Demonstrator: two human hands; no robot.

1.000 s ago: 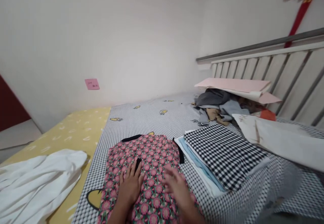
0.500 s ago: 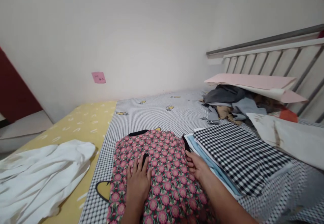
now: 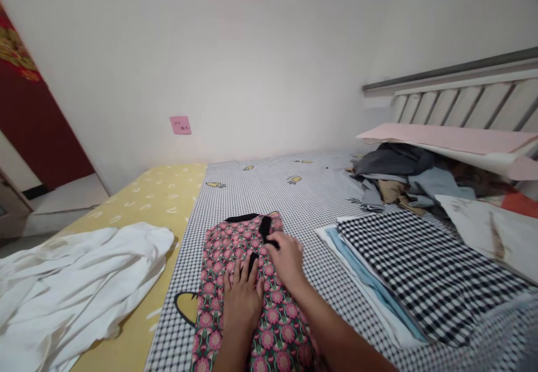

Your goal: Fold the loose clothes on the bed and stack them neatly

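A pink floral shirt [image 3: 275,327] with black trim lies on the checked bedsheet in front of me, its right side turned inward. My left hand [image 3: 242,299] rests flat on it, fingers stretched out, beside a black cuff [image 3: 253,262]. With fingers bent and pressed together, my right hand [image 3: 288,257] grips the folded-over edge near a second black band [image 3: 264,228]. The black neckline [image 3: 241,218] shows at the far end. The shirt's lower end runs out of view behind my forearms.
To the right lies a stack of folded clothes, a black-and-white checked one [image 3: 420,265] on top. Behind it are a heap of dark and grey clothes [image 3: 393,162] and pink paper sheets [image 3: 454,136]. A crumpled white cloth [image 3: 113,282] lies left on the yellow sheet [image 3: 159,193].
My right hand has moved left, carrying the shirt's right edge over its middle, so the shirt looks narrower. My left hand stays flat on it. The view has swung slightly left.
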